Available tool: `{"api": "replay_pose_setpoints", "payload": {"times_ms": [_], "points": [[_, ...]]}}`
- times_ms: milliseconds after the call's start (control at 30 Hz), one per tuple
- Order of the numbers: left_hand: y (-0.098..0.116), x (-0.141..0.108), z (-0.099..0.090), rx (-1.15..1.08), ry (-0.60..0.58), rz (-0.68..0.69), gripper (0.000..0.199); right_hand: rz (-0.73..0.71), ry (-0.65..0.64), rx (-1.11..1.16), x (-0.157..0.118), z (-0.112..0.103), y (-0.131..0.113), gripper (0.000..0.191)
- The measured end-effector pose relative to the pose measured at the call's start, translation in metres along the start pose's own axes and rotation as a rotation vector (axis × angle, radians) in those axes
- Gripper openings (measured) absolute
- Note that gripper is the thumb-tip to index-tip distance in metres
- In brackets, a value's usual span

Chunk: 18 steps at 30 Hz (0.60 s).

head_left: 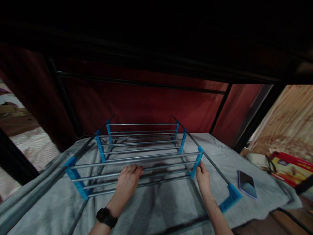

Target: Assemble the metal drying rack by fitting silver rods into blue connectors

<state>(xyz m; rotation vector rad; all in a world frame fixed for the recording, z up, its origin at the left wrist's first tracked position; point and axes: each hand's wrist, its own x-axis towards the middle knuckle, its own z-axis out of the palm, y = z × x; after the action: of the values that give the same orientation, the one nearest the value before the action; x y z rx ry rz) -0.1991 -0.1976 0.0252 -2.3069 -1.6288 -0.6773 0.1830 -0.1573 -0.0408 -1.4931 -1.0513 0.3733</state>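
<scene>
A rack of grey metal tubes (pixel 137 159) with blue plastic connectors (pixel 77 182) lies on a grey cloth (pixel 156 209). My left hand (pixel 129 178), with a black watch on its wrist, has its fingers bent over a middle crossbar of the nearest row. At that row's right end, my right hand (pixel 202 174) is closed against the blue connector (pixel 197 161), its fingertips partly hidden behind it. Nearer to me on the right, another blue connector (pixel 230 197) joins the side tube, beside my right forearm.
A phone (pixel 246 183) lies on the cloth at the right. Beyond it are a red and yellow box (pixel 290 168) and a white object with a dark cord (pixel 258 160). Dark frame posts and a red curtain (pixel 146 101) surround the back; a dark surface hangs overhead.
</scene>
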Motion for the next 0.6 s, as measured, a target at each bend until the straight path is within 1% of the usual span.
{"api": "replay_pose_setpoints", "payload": {"times_ms": [67, 133, 200, 267, 300, 333, 400, 433, 467, 533, 600], "points": [[0.001, 0.000, -0.001, 0.001, 0.000, 0.004, 0.031, -0.008, -0.028, 0.037, -0.001, 0.000, 0.001, 0.062], [0.002, 0.000, -0.005, -0.003, -0.010, 0.011, 0.030, -0.006, -0.051, 0.062, -0.007, 0.000, 0.001, 0.066], [0.004, 0.000, -0.010, -0.015, -0.032, 0.019, 0.029, -0.028, 0.002, 0.037, -0.023, 0.002, -0.002, 0.070], [0.007, -0.001, -0.014, -0.021, -0.055, 0.013, 0.027, -0.120, 0.071, -0.009, -0.047, 0.010, -0.011, 0.069], [0.008, -0.002, -0.016, -0.019, -0.065, 0.006, 0.027, -0.196, 0.051, -0.021, -0.060, 0.017, -0.018, 0.064], [0.010, -0.003, -0.017, -0.012, -0.072, -0.006, 0.026, -0.286, -0.027, -0.025, -0.073, 0.024, -0.027, 0.058], [0.014, -0.005, -0.018, 0.001, -0.092, -0.033, 0.025, -0.480, -0.252, -0.041, -0.095, 0.043, -0.048, 0.048], [0.016, -0.005, -0.018, 0.004, -0.101, -0.047, 0.025, -0.576, -0.358, -0.065, -0.102, 0.052, -0.059, 0.047], [0.017, -0.006, -0.018, 0.001, -0.109, -0.059, 0.024, -0.667, -0.438, -0.100, -0.107, 0.062, -0.069, 0.048], [0.019, -0.005, -0.018, -0.014, -0.114, -0.073, 0.024, -0.829, -0.522, -0.183, -0.110, 0.080, -0.083, 0.050], [0.020, -0.004, -0.018, -0.023, -0.112, -0.081, 0.021, -0.950, -0.555, -0.256, -0.105, 0.095, -0.090, 0.051]]}}
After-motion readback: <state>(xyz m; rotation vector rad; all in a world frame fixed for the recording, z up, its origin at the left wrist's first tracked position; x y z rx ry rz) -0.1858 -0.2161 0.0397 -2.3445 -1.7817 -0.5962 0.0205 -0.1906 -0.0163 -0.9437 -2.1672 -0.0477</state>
